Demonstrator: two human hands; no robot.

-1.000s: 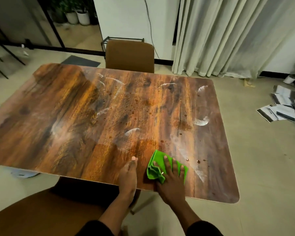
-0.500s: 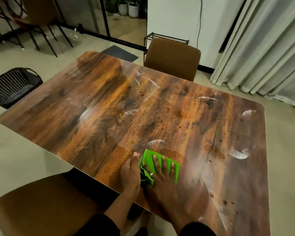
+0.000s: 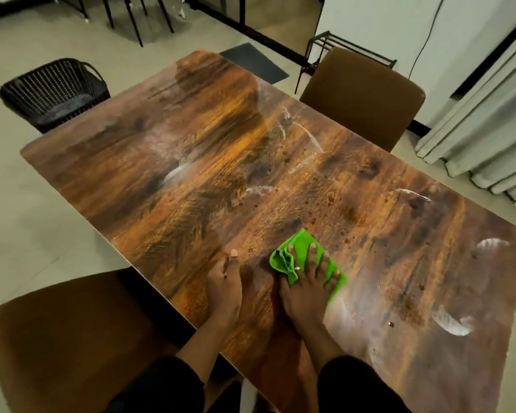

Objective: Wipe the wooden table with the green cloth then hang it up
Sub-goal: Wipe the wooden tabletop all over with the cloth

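A bright green cloth [image 3: 299,251] lies bunched on the wooden table [image 3: 191,174], near its front edge. My right hand [image 3: 306,289] presses flat on the cloth with spread fingers, covering its near half. To its left, my left hand [image 3: 224,289] rests on the bare tabletop with fingers held together, a short gap from the cloth. White smears and brown crumbs mark the table's middle and right part.
A brown chair [image 3: 362,95] stands at the table's far side and another brown chair [image 3: 72,338] at the near left. A black wicker chair [image 3: 54,90] sits at the far left. Grey curtains [image 3: 483,138] hang at the right.
My view has swung left, so the table now runs diagonally. My right hand has slid the cloth a little away from my left hand, farther onto the table.
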